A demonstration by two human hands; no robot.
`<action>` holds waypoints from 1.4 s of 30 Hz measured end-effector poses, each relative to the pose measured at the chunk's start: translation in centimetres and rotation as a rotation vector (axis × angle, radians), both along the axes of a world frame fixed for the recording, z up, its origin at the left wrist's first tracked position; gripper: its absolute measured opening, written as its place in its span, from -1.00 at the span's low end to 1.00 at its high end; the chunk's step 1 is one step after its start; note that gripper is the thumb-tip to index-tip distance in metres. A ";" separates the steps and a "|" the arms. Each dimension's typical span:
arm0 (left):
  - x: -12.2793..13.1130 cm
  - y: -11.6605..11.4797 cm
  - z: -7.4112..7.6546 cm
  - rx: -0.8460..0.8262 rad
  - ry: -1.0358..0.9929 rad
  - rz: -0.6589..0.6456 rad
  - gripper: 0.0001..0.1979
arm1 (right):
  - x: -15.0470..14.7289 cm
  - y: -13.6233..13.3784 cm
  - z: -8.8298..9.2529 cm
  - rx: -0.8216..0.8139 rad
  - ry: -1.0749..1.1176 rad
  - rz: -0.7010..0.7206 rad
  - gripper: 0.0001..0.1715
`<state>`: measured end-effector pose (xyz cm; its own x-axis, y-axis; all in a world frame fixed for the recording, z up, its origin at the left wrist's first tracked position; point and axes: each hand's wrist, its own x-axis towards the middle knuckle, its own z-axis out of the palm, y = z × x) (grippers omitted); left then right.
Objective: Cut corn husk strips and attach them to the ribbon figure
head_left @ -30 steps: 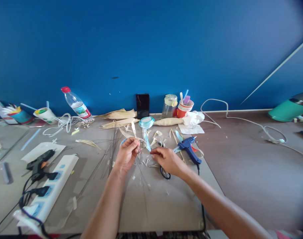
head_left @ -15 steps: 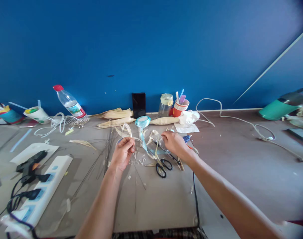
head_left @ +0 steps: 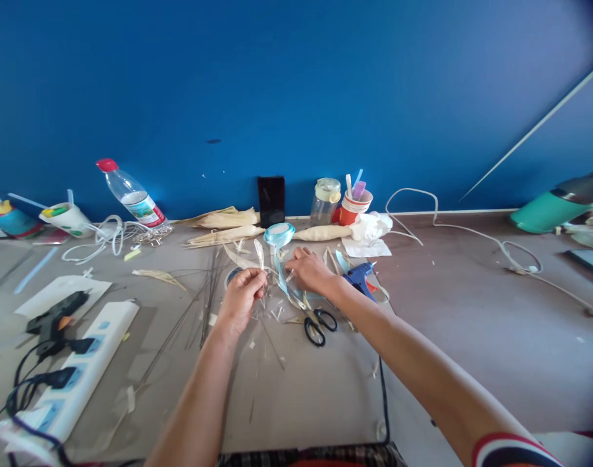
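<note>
My left hand [head_left: 242, 293] is closed in a pinch around a pale, translucent husk strip [head_left: 259, 251], whose tip points up. Just across from it, my right hand [head_left: 311, 269] reaches down among the scraps with bent, closed fingers. What its fingertips grip, if anything, is too small to make out. Between the hands, a roll of light blue ribbon [head_left: 279, 234] lies with its tail trailing toward black-handled scissors [head_left: 320, 326]. Beneath my right forearm and partly covered is a blue glue gun [head_left: 359, 280]. Thin dark wires [head_left: 209, 295] spread to the left of my left hand.
Dried husks [head_left: 223, 235], a black phone [head_left: 272, 201], a clear jar [head_left: 324, 200] and a red paper cup [head_left: 355, 209] line the wall. At left are a tilted bottle [head_left: 139, 202], a black glue gun [head_left: 58, 319] and a power strip [head_left: 89, 363]. A white cable [head_left: 464, 231] winds across the right.
My right hand has moved left and nearer to my left hand, uncovering more of the blue glue gun. The left hand still pinches the husk strip, which now stands more upright.
</note>
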<state>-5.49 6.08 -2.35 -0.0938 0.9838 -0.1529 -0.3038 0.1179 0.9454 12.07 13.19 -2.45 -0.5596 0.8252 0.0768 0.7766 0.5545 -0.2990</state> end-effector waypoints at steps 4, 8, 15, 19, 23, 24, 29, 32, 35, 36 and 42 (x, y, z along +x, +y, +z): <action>-0.1 0.1 -0.3 -0.006 0.008 0.008 -0.79 | -0.3 0.8 -0.1 0.020 0.091 -0.008 -0.78; -0.2 0.1 -0.4 -0.034 0.038 0.012 -0.79 | 0.1 1.4 0.6 -0.072 0.463 -0.129 -0.83; 0.2 0.0 -0.2 -0.053 0.003 -0.027 -0.77 | 1.0 -1.7 1.1 -0.704 1.167 -0.277 -0.80; 0.7 -0.2 0.0 -0.047 -0.064 -0.087 -0.76 | 0.4 -4.4 0.7 -0.831 1.286 -0.272 -0.73; 1.0 -0.4 -0.2 -0.038 -0.105 -0.141 -0.76 | -0.3 -5.8 0.3 -0.785 1.337 -0.288 -0.71; 1.0 -0.4 -0.2 -0.038 -0.110 -0.152 -0.76 | -0.4 -6.0 0.2 -0.760 1.337 -0.296 -0.71; 0.8 -0.3 -0.3 -0.040 -0.118 -0.168 -0.77 | -0.4 -6.2 -0.3 -0.677 1.288 -0.323 -0.70; 0.8 -0.3 -0.4 -0.039 -0.118 -0.174 -0.77 | -0.4 -6.3 -0.5 -0.631 1.268 -0.319 -0.68; 1.0 -0.4 -0.4 -0.038 -0.107 -0.187 -0.79 | -0.4 -6.5 -0.8 -0.576 1.246 -0.303 -0.67; 1.1 -0.5 -0.4 -0.037 -0.103 -0.191 -0.79 | -0.5 -6.6 -0.8 -0.558 1.237 -0.298 -0.67; 1.2 -0.6 -0.3 -0.039 -0.091 -0.196 -0.81 | -0.4 -6.8 -1.8 -0.413 1.112 -0.269 -0.69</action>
<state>-4.32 5.53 -2.62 0.1146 0.9751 -0.1901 -0.3553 0.2189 0.9087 11.68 6.42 -4.21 -0.1630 0.9805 0.1101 0.0601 0.1213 -0.9908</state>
